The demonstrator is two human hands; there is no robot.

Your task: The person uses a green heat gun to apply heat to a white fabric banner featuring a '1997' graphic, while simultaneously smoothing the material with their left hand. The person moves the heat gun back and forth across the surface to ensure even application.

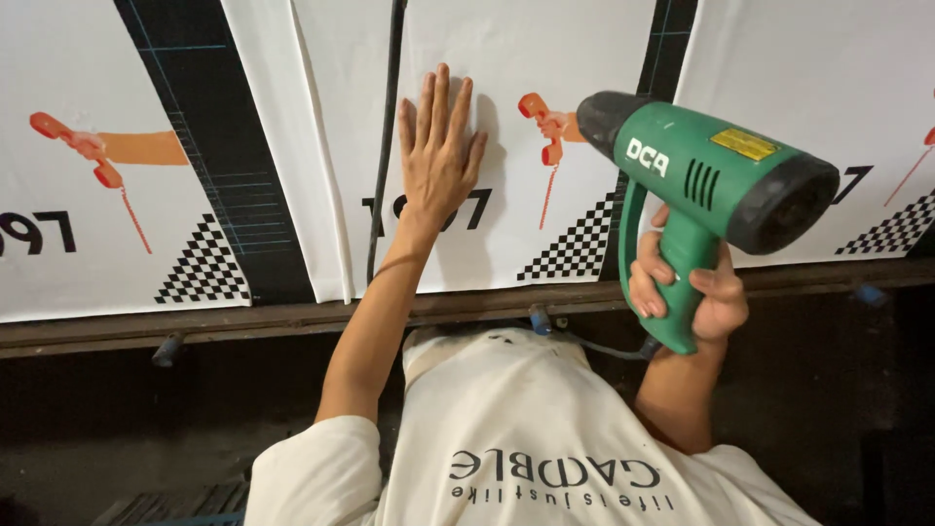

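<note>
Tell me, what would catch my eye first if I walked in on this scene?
Most striking is the green heat gun, gripped in the right hand at the right, its dark nozzle aimed at the white printed sheet. Next comes the left hand, pressed flat with fingers spread on that sheet near the middle. Orange telephone handset drawings and black checkered patches repeat across the panels.

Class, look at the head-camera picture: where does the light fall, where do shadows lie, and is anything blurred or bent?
Head view: even bright light on the white printed sheet; a soft shadow just right of the left hand pressed flat on it; dull sheen on the green heat gun in the right hand; the floor below is dark; straight panel edges splay outward, wide-lens distortion; focus sharp overall.
</note>
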